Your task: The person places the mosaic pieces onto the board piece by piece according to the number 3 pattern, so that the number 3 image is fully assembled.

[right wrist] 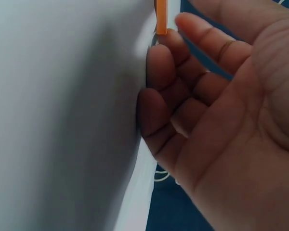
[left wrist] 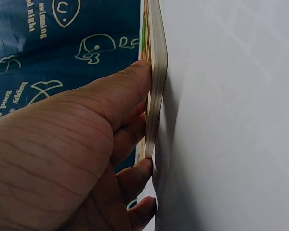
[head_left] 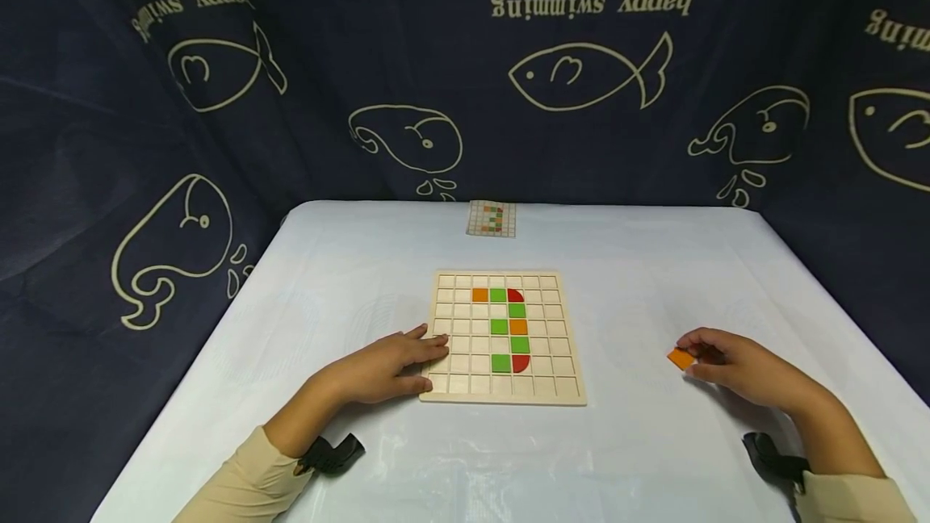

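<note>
A wooden grid board (head_left: 454, 384) lies in the middle of the white table. Several green squares, two orange squares and two red quarter-round tiles (head_left: 521, 363) sit in its cells. My left hand (head_left: 385, 366) rests at the board's left edge, fingers spread; its thumb and some fingertips touch the rim, as the left wrist view also shows along the board's side (left wrist: 160, 62). Out to the right, my right hand (head_left: 748, 370) pinches an orange square tile (head_left: 681, 358) between thumb and fingers, low over the table. In the right wrist view the orange tile (right wrist: 162, 19) shows edge-on by the fingertips.
A small card (head_left: 475, 220) printed with a coloured grid pattern lies near the table's far edge. Dark blue cloth (head_left: 465, 63) with fish and whale drawings hangs behind and beside the white table (head_left: 617, 257). Black straps (head_left: 334, 454) sit at both wrists.
</note>
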### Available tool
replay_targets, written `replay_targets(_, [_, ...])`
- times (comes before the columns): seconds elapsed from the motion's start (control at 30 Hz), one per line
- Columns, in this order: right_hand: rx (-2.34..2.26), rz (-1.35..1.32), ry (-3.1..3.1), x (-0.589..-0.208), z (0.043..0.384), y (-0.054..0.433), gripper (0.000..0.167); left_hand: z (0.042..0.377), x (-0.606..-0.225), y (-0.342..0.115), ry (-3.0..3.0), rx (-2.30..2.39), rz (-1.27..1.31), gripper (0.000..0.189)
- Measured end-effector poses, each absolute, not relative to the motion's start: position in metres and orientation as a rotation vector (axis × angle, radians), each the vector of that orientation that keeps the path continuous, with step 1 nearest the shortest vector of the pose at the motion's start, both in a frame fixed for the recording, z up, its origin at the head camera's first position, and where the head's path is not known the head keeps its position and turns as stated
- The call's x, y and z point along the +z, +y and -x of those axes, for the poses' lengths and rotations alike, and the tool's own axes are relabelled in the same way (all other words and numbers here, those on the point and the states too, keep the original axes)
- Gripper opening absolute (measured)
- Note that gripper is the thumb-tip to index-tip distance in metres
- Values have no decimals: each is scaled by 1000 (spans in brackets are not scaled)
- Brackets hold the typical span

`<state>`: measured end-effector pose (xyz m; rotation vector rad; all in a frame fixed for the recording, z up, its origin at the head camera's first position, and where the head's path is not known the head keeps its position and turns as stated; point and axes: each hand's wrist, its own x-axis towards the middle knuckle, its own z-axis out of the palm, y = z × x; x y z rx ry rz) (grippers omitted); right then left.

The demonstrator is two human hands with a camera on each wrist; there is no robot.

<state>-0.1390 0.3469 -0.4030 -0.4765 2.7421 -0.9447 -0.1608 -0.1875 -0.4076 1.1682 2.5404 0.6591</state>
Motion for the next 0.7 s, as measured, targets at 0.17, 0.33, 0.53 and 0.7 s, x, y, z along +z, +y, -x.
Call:
replay_targets(0.17, [-943, 476, 2721, -405, 141, 348, 29, 161, -409, -187, 2540, 660, -1159, 56])
replay_targets(0.33, [-929, 479, 2718, -407, 144, 348, 28, 161, -408, -187, 2540, 648, -1153, 56])
replay_targets(0.53, [-892, 485, 2726, -406, 144, 346, 29, 161, -408, -187, 2540, 646, -1155, 56])
replay_targets(0.7, [-845, 460, 2755, -406, 145, 345, 29, 161, -408, -187, 2539, 646, -1167, 56])
